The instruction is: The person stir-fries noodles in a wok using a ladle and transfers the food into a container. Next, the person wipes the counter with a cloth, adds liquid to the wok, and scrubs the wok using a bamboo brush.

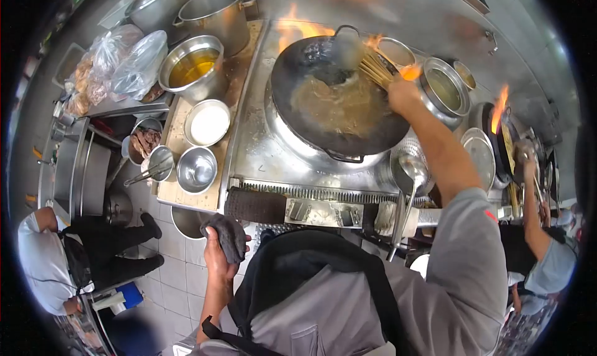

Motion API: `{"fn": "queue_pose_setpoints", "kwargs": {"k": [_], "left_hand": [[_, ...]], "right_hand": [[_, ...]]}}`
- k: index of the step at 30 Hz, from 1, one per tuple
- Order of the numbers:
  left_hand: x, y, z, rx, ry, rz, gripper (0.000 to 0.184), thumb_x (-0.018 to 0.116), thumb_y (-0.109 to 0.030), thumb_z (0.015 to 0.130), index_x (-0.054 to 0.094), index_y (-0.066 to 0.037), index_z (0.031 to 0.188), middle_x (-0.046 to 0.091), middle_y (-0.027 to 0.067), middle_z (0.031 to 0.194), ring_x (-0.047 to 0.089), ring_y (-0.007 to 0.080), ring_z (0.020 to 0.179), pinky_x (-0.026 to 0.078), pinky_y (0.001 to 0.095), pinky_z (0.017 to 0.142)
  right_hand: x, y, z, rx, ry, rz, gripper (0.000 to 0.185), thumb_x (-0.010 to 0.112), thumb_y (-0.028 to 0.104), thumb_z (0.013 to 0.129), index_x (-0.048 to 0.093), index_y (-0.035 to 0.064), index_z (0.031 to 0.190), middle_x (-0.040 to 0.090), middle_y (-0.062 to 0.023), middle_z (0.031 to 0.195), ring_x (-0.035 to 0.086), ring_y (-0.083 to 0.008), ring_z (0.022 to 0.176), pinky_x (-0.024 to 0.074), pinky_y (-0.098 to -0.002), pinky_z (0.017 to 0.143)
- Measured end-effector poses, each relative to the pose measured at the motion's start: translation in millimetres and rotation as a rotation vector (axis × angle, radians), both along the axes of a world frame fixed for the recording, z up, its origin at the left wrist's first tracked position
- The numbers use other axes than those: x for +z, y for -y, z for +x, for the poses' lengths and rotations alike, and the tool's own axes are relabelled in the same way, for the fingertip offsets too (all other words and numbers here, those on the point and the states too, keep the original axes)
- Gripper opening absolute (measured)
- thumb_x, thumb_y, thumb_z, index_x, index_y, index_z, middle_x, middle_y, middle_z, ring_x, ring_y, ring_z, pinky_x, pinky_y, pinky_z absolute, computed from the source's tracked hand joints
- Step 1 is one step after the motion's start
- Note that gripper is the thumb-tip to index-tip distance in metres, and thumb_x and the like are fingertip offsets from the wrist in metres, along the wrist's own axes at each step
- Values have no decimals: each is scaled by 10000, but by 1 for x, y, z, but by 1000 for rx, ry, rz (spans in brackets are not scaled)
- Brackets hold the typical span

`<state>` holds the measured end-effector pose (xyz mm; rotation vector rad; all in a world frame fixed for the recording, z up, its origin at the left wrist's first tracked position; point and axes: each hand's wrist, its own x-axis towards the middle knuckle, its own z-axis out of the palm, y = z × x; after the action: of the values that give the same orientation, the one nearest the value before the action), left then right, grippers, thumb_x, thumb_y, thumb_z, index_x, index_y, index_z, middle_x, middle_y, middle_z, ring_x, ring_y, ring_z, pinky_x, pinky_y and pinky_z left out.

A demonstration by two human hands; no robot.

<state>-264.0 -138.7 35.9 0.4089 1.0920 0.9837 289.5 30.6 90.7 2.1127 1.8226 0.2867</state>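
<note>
My right hand (403,95) grips a bamboo brush (375,69) at the right side of a large black wok (292,116). Murky brown liquid (339,107) lies in the wok, and flames rise behind its rim. Low in front of the stove, left of my apron, my left hand (217,253) is closed on a folded dark cloth (229,236). A metal ladle (410,175) rests at the stove's front right, below my right forearm.
On the left stand a pot of yellow oil (191,68), a bowl of white stuff (208,123) and an empty metal bowl (197,169). A metal pot (444,88) stands right of the wok. Co-workers (50,256) are at both sides; another flame burns at right.
</note>
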Motion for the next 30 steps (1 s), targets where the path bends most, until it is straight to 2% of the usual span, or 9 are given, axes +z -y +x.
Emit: {"fn": "queue_pose_setpoints", "kwargs": {"k": [5, 9, 12, 16, 19, 21, 24, 26, 30], "left_hand": [[-12, 1, -38, 51, 8, -15, 710, 386, -636, 917, 503, -3, 1218, 628, 158, 1018, 667, 317, 785, 565, 362, 573], [-15, 3, -62, 113, -10, 18, 712, 387, -638, 916, 503, -5, 1221, 630, 148, 1028, 667, 312, 797, 560, 353, 573], [-13, -1, -66, 94, 0, 44, 701, 385, -627, 924, 496, -8, 1233, 628, 153, 1052, 663, 307, 800, 554, 351, 577], [-6, -5, -48, 105, 45, 9, 660, 385, -600, 940, 515, -15, 1216, 638, 146, 1033, 654, 271, 784, 541, 327, 561], [-10, -4, -50, 55, 39, 12, 676, 354, -601, 948, 505, -11, 1239, 637, 142, 1042, 653, 272, 807, 551, 347, 592], [-14, -2, -49, 54, 19, -8, 683, 344, -608, 947, 501, -13, 1245, 632, 143, 1051, 652, 282, 824, 554, 363, 598], [-17, -9, -31, 5, 20, -63, 696, 336, -627, 935, 464, -37, 1280, 592, 164, 1124, 642, 329, 914, 579, 466, 660], [-18, -22, 4, -113, 112, -34, 697, 355, -627, 929, 432, -46, 1306, 579, 169, 1143, 635, 339, 945, 582, 500, 714], [-16, -45, 89, -227, -9, -113, 692, 403, -609, 924, 411, -41, 1320, 556, 178, 1172, 603, 341, 1027, 563, 543, 753]], "right_hand": [[63, 121, -28, -48, -156, -178, 450, 691, 179, 707, 634, 132, 1151, 605, -205, 994, 617, -348, 966, 501, -454, 819], [125, 127, -111, 128, -330, -363, 510, 682, 167, 664, 632, 130, 1170, 629, -181, 989, 628, -361, 922, 504, -455, 804], [75, 66, -124, 421, -626, -217, 480, 711, 192, 637, 654, 129, 1109, 649, -196, 948, 636, -356, 893, 499, -455, 790], [28, -52, -149, -253, -1035, 42, 387, 744, 219, 625, 659, 96, 981, 659, -191, 990, 644, -345, 926, 507, -469, 792], [-3, -23, -146, -164, -1022, 4, 353, 750, 226, 630, 675, 95, 949, 675, -180, 923, 660, -327, 892, 517, -453, 796], [-11, 39, -126, 444, -769, 290, 307, 731, 209, 660, 690, 107, 947, 676, -174, 822, 674, -316, 824, 531, -435, 777], [12, 57, -72, 413, -735, 146, 339, 717, 224, 670, 693, 119, 991, 676, -167, 835, 671, -315, 834, 528, -423, 771], [24, 12, -42, 70, -425, -45, 387, 721, 236, 650, 690, 120, 1018, 674, -166, 920, 656, -325, 899, 512, -429, 800], [6, -18, -77, -80, -664, 128, 384, 701, 216, 658, 684, 147, 1036, 672, -153, 965, 649, -324, 917, 505, -438, 806]]}}
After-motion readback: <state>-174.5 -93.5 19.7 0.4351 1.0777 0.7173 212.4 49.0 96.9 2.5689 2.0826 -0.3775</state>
